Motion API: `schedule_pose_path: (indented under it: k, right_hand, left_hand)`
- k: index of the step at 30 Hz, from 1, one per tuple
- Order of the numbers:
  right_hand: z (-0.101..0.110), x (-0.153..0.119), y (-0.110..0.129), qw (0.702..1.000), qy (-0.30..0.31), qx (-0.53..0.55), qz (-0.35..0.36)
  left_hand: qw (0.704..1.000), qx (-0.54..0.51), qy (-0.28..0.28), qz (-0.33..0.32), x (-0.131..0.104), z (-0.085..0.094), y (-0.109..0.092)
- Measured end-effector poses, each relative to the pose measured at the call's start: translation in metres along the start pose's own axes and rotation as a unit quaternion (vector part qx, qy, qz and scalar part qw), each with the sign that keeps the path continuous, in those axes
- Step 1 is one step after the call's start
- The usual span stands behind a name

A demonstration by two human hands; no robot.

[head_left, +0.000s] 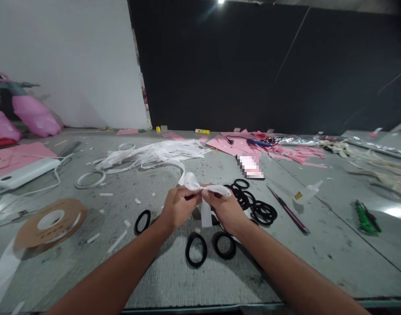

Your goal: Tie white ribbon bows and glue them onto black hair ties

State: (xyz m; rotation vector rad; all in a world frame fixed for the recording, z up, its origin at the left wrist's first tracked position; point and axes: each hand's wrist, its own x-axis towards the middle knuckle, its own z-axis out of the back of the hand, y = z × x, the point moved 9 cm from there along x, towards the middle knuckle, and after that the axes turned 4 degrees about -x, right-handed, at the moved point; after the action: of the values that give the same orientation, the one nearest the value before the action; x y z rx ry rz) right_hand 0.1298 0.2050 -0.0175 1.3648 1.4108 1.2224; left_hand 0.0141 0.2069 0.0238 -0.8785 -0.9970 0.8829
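Both of my hands pinch a white ribbon (206, 213) folded into a bow, with two loops above and a tail hanging down between them. My left hand (180, 204) grips it at the left of the knot. My right hand (226, 210) closes on the knot and the right loop. Black hair ties lie close by: one (142, 222) left of my left hand, one (196, 250) below the bow, and another (224, 245) under my right wrist. A pile of black hair ties (263, 212) sits just beyond my right hand.
At left lie a ribbon spool (26, 232), a white ring (90, 179) and a white power strip (29, 171). White printed ribbons (154, 154) are heaped ahead. To the right are a pen-like tool (290, 212), a small bottle (307, 192) and green snips (364, 218). Pink sheets (220, 142) lie behind.
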Motion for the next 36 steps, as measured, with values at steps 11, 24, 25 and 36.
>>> schedule_pose_path:
  k: [11,24,25,36]
  right_hand:
    - [0.005,-0.001,0.0,0.997,-0.048,0.049,-0.025]
    - [0.02,0.007,0.013,0.998,-0.047,-0.036,-0.023]
    - [0.021,0.007,0.012,0.998,-0.055,-0.027,-0.022]
    - [0.014,0.012,0.011,1.0,-0.025,-0.017,-0.006]
  left_hand:
    - [0.997,0.005,0.073,0.007,-0.002,-0.013,0.001]
    - [0.995,0.051,0.085,0.001,0.002,-0.01,0.004]
    - [0.995,0.051,0.089,0.009,0.002,-0.011,0.005]
    - [0.995,0.023,0.055,0.075,0.008,0.006,0.022]
